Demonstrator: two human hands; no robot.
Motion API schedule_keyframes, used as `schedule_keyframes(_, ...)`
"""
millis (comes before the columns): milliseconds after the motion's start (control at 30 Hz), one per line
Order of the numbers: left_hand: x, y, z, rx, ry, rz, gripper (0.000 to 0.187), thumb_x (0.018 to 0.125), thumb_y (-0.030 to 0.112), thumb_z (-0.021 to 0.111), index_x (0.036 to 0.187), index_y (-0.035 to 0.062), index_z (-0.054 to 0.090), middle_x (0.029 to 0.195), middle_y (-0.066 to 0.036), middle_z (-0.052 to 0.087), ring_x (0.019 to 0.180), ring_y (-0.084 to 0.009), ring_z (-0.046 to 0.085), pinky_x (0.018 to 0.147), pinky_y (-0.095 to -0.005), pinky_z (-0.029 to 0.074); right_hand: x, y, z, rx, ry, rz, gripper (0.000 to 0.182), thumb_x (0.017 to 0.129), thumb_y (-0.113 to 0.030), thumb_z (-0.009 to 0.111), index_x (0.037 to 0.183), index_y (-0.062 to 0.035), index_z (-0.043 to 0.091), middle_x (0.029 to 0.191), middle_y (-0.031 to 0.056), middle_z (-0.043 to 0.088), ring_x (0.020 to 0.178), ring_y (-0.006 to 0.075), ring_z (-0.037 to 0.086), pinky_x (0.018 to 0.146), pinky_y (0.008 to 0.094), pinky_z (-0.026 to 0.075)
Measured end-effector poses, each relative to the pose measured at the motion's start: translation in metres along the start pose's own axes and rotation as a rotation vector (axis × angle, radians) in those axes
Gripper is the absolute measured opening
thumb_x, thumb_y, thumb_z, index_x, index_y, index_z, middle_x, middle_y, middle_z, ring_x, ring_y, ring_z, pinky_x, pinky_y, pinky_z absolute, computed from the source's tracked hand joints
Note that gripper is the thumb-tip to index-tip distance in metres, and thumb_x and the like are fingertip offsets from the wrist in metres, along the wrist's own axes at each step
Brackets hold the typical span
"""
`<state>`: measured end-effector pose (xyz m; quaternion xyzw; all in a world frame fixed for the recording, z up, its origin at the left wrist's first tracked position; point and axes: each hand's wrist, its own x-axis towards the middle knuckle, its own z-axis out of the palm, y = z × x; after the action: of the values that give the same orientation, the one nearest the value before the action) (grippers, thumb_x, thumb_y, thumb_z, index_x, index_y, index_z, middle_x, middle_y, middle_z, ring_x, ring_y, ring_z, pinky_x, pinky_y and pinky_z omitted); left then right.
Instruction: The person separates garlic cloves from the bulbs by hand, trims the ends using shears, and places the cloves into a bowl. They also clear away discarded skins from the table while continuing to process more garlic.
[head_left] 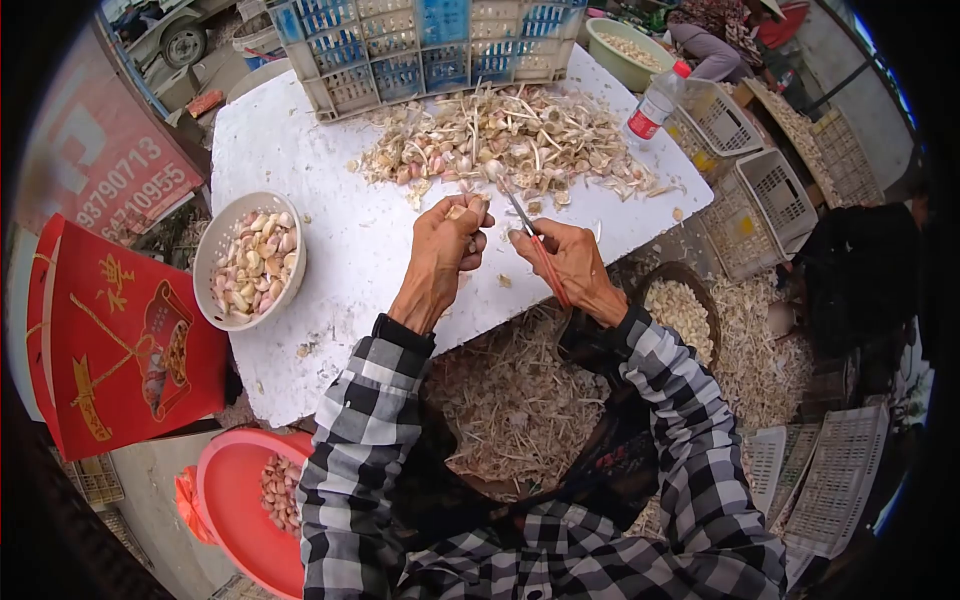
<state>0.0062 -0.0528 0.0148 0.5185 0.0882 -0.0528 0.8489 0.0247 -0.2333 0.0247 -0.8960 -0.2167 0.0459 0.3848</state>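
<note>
My left hand (440, 248) is closed, pinching garlic (479, 207) between thumb and fingers above the white table (360, 260). Wrapped around the red handles of a pair of scissors (519, 210), my right hand (572, 262) points the metal blades up and left, toward the pile. A heap of garlic cloves, stalks and loose skins (510, 140) lies just beyond both hands. Left of my left hand, a white bowl (210, 300) holds cloves with pinkish and pale skins. Small scraps of skin are scattered on the tabletop near my fingers.
A blue-and-white plastic crate (440, 45) stands behind the heap. At the right corner is a bottle (655, 103) with a red cap. A red bag (130, 340) and red basin (225, 480) sit left; crates (770, 200) and a person (720, 40) are at right.
</note>
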Motion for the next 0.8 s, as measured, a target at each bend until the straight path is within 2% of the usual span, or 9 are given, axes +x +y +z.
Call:
schedule_keyframes(67,0.004,0.003,-0.01,-0.301,0.038,0.001,0.015,0.09,0.019,0.058,0.093,0.0051,0.054,0.077,-0.004,0.056,0.056,-0.0075,0.046,0.039,-0.0194,0.03,0.021,0.013,-0.004,0.175,0.137,0.121,0.027,0.085,-0.027,0.064,0.086,0.0001,0.061,0.052,0.0088,0.051,0.051,0.011,0.05,0.047,0.0318,0.039)
schedule_keyframes(133,0.006,0.007,-0.015,-0.372,0.042,0.006,0.013,0.09,0.018,0.056,0.09,0.0053,0.052,0.078,-0.005,0.056,0.058,-0.0099,0.048,0.039,-0.0197,0.031,0.054,0.032,-0.001,0.151,0.236,0.065,0.028,0.083,-0.026,0.066,0.086,0.0004,0.06,0.056,0.0103,0.055,0.052,0.0163,0.055,0.05,0.0334,0.042)
schedule_keyframes(333,0.011,0.005,-0.019,-0.516,0.042,-0.109,0.011,0.088,0.01,0.056,0.096,0.0024,0.052,0.097,-0.015,0.062,0.075,-0.0162,0.063,0.045,-0.0205,0.045,0.109,0.049,0.026,-0.478,0.17,-0.149,0.021,0.077,-0.013,0.06,0.094,-0.0015,0.057,0.076,0.0209,0.062,0.074,0.0409,0.061,0.065,0.0493,0.047)
schedule_keyframes(400,0.01,0.004,-0.019,-0.496,0.015,-0.076,0.031,0.088,0.006,0.055,0.116,-0.001,0.045,0.104,-0.015,0.06,0.09,-0.0206,0.064,0.053,-0.021,0.048,0.113,0.065,0.037,-0.501,0.187,-0.332,0.022,0.074,-0.009,0.06,0.094,-0.0023,0.057,0.075,0.0208,0.06,0.072,0.0407,0.059,0.063,0.0486,0.046)
schedule_keyframes(467,0.011,0.002,-0.019,-0.483,-0.016,-0.095,0.044,0.087,0.006,0.055,0.126,-0.0009,0.038,0.111,-0.014,0.055,0.093,-0.022,0.063,0.059,-0.0241,0.049,0.108,0.061,0.037,-0.416,0.217,-0.306,0.022,0.075,-0.007,0.06,0.096,-0.001,0.058,0.081,0.0211,0.061,0.075,0.0391,0.06,0.063,0.0458,0.046)
schedule_keyframes(567,0.008,0.002,-0.017,-0.314,0.07,-0.156,0.038,0.086,0.006,0.055,0.122,0.0002,0.044,0.101,-0.011,0.057,0.082,-0.0181,0.062,0.055,-0.0237,0.044,0.095,0.035,0.026,-0.238,0.178,-0.274,0.024,0.074,-0.003,0.06,0.097,0.0002,0.057,0.083,0.0194,0.061,0.075,0.0376,0.06,0.064,0.0431,0.047)
schedule_keyframes(667,0.007,-0.003,-0.013,-0.261,0.082,-0.234,0.031,0.09,0.021,0.055,0.115,0.0047,0.049,0.095,-0.009,0.058,0.074,-0.0169,0.062,0.051,-0.0233,0.041,0.063,0.007,0.006,-0.073,0.173,-0.388,0.03,0.07,0.002,0.061,0.1,0.0003,0.058,0.084,0.0174,0.061,0.077,0.035,0.061,0.066,0.0392,0.048)
schedule_keyframes(733,0.008,-0.003,-0.011,-0.216,-0.003,-0.277,0.026,0.093,0.027,0.05,0.108,0.0056,0.053,0.09,-0.006,0.059,0.068,-0.016,0.061,0.047,-0.0233,0.039,0.051,-0.013,-0.007,-0.157,0.092,-0.653,0.039,0.065,0.005,0.065,0.103,-0.0009,0.059,0.086,0.0153,0.062,0.081,0.0325,0.061,0.069,0.0375,0.048)
schedule_keyframes(800,0.009,-0.01,-0.01,-0.222,-0.134,-0.222,0.029,0.097,0.034,0.046,0.099,0.0067,0.056,0.08,-0.002,0.06,0.063,-0.0129,0.06,0.043,-0.0221,0.036,0.04,-0.018,-0.013,-0.22,0.065,-0.722,0.042,0.063,0.004,0.067,0.103,-0.0027,0.059,0.087,0.0138,0.061,0.082,0.0305,0.061,0.07,0.038,0.048)
